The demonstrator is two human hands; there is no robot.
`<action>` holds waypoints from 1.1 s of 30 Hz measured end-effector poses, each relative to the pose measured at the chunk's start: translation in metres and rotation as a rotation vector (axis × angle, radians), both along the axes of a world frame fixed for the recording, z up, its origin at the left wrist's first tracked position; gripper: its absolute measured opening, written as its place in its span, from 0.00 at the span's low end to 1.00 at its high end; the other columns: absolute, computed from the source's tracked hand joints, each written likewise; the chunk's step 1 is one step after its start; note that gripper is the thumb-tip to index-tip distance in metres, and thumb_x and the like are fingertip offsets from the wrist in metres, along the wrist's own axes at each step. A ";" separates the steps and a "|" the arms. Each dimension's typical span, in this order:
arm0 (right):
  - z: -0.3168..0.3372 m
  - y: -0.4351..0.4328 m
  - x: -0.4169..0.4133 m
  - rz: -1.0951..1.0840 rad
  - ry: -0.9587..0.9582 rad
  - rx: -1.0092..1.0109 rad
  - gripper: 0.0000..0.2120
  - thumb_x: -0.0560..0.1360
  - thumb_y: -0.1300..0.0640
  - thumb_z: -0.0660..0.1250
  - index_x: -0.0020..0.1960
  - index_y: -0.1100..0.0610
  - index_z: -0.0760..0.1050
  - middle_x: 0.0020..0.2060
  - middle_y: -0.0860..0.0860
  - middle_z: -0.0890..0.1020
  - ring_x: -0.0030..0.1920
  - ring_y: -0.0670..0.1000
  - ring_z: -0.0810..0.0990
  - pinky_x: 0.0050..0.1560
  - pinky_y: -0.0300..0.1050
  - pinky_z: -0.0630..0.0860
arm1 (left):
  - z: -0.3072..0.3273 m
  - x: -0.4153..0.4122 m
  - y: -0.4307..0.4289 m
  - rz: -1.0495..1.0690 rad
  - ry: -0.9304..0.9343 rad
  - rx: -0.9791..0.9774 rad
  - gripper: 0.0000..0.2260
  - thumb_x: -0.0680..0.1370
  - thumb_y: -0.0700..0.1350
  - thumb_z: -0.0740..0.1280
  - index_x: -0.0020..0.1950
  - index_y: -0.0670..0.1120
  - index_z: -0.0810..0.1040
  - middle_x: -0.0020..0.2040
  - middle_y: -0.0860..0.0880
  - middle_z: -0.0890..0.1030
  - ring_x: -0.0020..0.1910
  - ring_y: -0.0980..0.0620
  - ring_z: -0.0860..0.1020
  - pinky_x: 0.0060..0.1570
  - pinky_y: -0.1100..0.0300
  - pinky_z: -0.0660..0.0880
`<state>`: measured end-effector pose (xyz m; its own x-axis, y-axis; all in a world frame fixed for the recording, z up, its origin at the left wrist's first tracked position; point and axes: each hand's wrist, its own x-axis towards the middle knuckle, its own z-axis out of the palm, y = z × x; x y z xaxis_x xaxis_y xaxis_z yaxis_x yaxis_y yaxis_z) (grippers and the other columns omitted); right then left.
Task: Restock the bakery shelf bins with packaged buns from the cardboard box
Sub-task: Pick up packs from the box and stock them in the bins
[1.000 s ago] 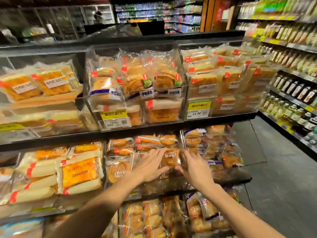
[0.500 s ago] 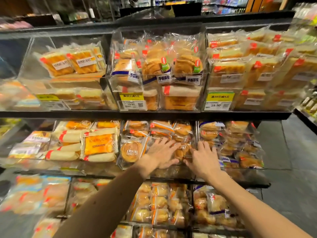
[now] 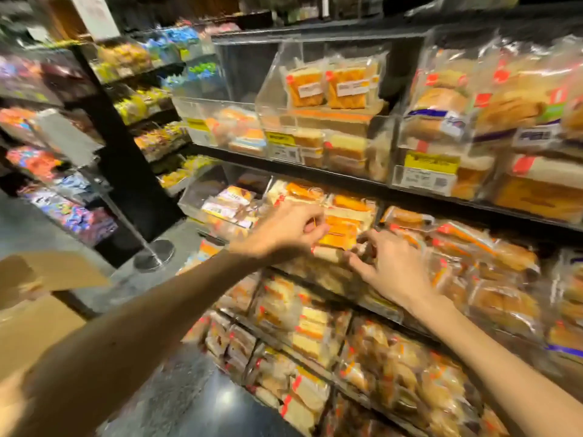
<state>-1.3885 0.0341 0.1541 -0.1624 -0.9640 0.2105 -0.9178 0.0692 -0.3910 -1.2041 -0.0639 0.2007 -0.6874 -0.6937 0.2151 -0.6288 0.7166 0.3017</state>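
Observation:
Both my hands reach into the middle shelf bin [image 3: 362, 280]. An orange-labelled cake pack [image 3: 342, 230] lies there on top of similar packs. My left hand [image 3: 284, 231] has its fingers curled at the pack's left edge. My right hand [image 3: 389, 269] pinches near the pack's lower right corner with thumb and bent fingers. Wrapped round buns [image 3: 473, 247] fill the bin just to the right. The open cardboard box [image 3: 34, 323] stands at the lower left, beside my left forearm; its contents are hidden.
Clear bins of bread and cake [image 3: 441, 121] line the shelf above, with yellow price tags [image 3: 430, 162]. More packs [image 3: 309, 326] fill the shelves below. A dark shelving unit with coloured snack bags [image 3: 63, 171] stands at the left, across a strip of dark floor [image 3: 189, 405].
The view has swung left and the cardboard box has come into sight. Both hands have left the round bun pack and moved one bin to the left, onto the orange-labelled pack.

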 end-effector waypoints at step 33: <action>-0.121 -0.176 0.986 1.261 0.244 0.454 0.21 0.79 0.40 0.64 0.66 0.51 0.74 0.64 0.50 0.77 0.62 0.51 0.76 0.59 0.47 0.72 | -0.197 0.921 0.072 1.451 -0.101 0.486 0.17 0.81 0.52 0.63 0.69 0.50 0.69 0.65 0.45 0.77 0.62 0.43 0.75 0.59 0.49 0.74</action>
